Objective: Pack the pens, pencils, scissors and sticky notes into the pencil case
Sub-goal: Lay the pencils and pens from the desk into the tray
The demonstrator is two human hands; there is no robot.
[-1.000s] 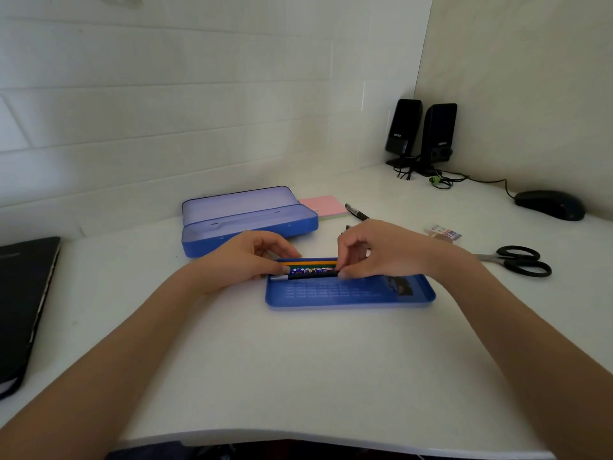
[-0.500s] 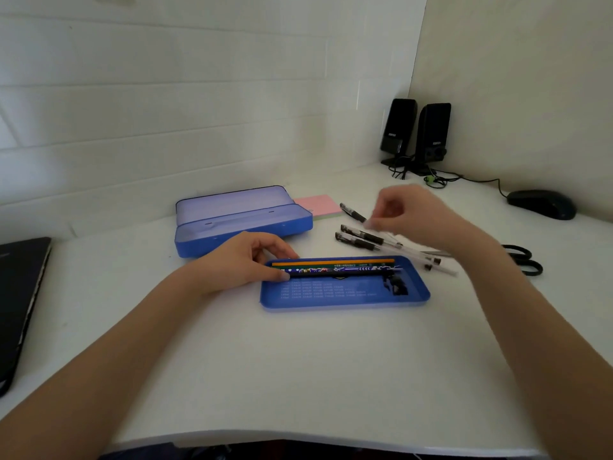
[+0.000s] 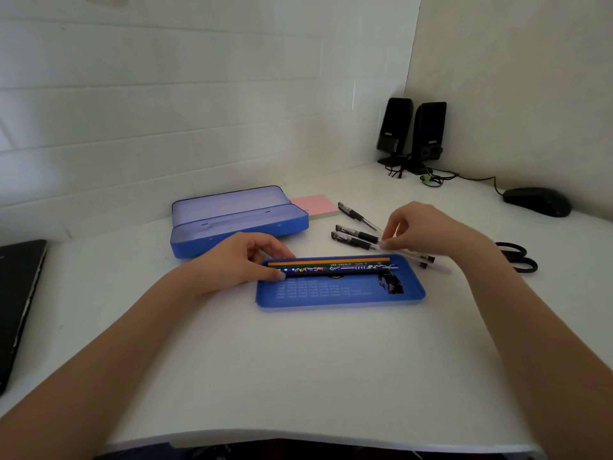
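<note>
A shallow blue pencil-case tray [image 3: 335,295] lies in the middle of the desk with a yellow, a green and a patterned dark pencil [image 3: 335,264] along its far side. My left hand [image 3: 238,260] pinches the pencils' left ends between thumb and fingers. Behind it on the left stands the deeper blue case half [image 3: 232,224], open. Three black-grip pens [image 3: 355,232] lie to the right of the case half. My right hand [image 3: 421,229] pinches one pen's clear barrel. Pink sticky notes [image 3: 315,204] sit behind the pens. Black scissors [image 3: 517,258] lie half hidden behind my right wrist.
Two black speakers [image 3: 413,134] with cables stand in the far corner, and a black mouse [image 3: 537,201] lies to their right. A dark laptop [image 3: 20,293] lies at the left edge. The white desk's front edge runs along the bottom of the view.
My right hand has let go of the pencils in the tray and moved back and to the right onto the pens. My left hand has stayed at the pencils' left ends.
</note>
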